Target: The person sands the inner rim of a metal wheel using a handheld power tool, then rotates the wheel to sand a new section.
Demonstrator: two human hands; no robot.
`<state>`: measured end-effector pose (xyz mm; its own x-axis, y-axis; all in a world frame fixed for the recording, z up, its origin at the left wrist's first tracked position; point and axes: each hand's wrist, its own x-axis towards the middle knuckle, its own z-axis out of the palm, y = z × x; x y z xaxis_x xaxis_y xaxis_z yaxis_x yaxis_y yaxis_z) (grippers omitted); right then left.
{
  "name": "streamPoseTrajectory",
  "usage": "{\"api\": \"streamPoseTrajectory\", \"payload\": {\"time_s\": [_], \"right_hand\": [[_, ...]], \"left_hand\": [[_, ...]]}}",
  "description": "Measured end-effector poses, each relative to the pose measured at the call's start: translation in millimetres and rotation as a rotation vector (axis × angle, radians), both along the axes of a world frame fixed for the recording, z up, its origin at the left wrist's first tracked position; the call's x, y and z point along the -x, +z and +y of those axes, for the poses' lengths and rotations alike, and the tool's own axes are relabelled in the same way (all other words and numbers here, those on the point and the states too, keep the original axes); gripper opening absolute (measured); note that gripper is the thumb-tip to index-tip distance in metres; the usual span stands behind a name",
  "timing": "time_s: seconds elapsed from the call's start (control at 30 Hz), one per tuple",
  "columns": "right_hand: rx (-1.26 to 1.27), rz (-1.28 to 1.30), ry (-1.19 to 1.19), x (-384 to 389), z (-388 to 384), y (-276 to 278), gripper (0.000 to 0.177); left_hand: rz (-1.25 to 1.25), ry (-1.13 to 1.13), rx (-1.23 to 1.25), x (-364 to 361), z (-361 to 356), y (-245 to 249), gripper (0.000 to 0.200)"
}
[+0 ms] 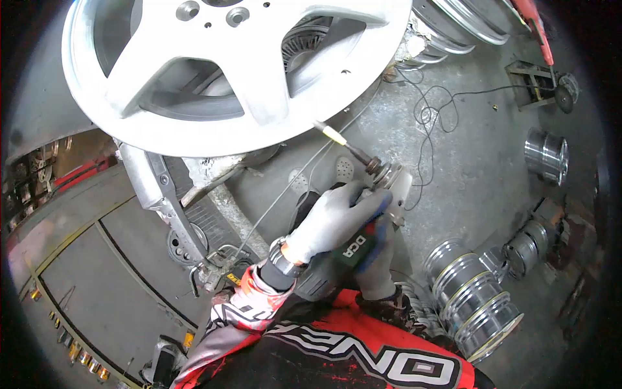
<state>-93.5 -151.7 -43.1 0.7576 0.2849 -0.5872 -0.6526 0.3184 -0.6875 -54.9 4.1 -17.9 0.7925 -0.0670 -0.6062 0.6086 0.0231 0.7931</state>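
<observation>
A dark green power grinder marked DCA (pixel 357 246) is held between my two gloved hands in front of my body. My left hand (pixel 334 217), in a grey glove with a watch at the wrist, is closed over the tool near its metal head. On the far side of the body, my right hand (pixel 378 262) is wrapped around it, partly hidden. A long spindle with a pale cylindrical tip (pixel 331 133) points up and left from the head. The tip is close to the lower rim of a large silver car wheel (pixel 269 107); contact cannot be made out.
A metal stand (pixel 146 175) is under the wheel. Several shiny rims (pixel 470 292) are stacked at the lower right, and another rim (pixel 546 155) lies farther off. A black cable (pixel 431 117) loops over the floor. Beside a small metal frame (pixel 532 84) hangs a red tool (pixel 536 29).
</observation>
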Motion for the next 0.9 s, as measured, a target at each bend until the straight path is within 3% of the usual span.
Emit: {"api": "streamPoseTrajectory", "payload": {"time_s": [0.17,0.37,0.43,0.57,0.63,0.73,0.83,0.9], "right_hand": [[-0.027,0.047,-0.089,-0.2,3.6,1.2,0.061],[0.046,0.014,-0.008,6.5,4.7,2.2,0.061],[0.003,0.036,-0.03,1.0,5.9,5.1,0.06],[-0.012,0.032,-0.041,-4.4,6.0,8.9,0.059],[0.004,0.012,-0.035,-2.1,8.3,9.4,0.059],[-0.036,0.069,-0.071,7.1,5.1,7.1,0.061],[-0.09,0.126,-0.029,7.8,4.0,7.0,0.063],[-0.09,0.128,-0.133,-3.1,16.6,23.6,0.056]], "left_hand": [[-0.072,-0.036,0.033,-3.7,2.7,-0.7,0.055],[0.072,0.039,0.001,10.4,5.9,10.4,0.045],[-0.326,-0.073,-0.165,10.4,4.3,-2.5,0.052],[-0.049,-0.062,-0.027,2.0,1.7,-9.6,0.038],[-0.199,-0.058,-0.062,10.8,0.4,-14.0,0.025],[-0.382,-0.071,-0.201,25.7,-1.8,-11.5,0.026],[-0.382,-0.064,-0.208,27.2,-2.3,-8.4,0.026],[-0.4,-0.058,-0.205,22.8,-2.2,-12.0,0.026]]}}
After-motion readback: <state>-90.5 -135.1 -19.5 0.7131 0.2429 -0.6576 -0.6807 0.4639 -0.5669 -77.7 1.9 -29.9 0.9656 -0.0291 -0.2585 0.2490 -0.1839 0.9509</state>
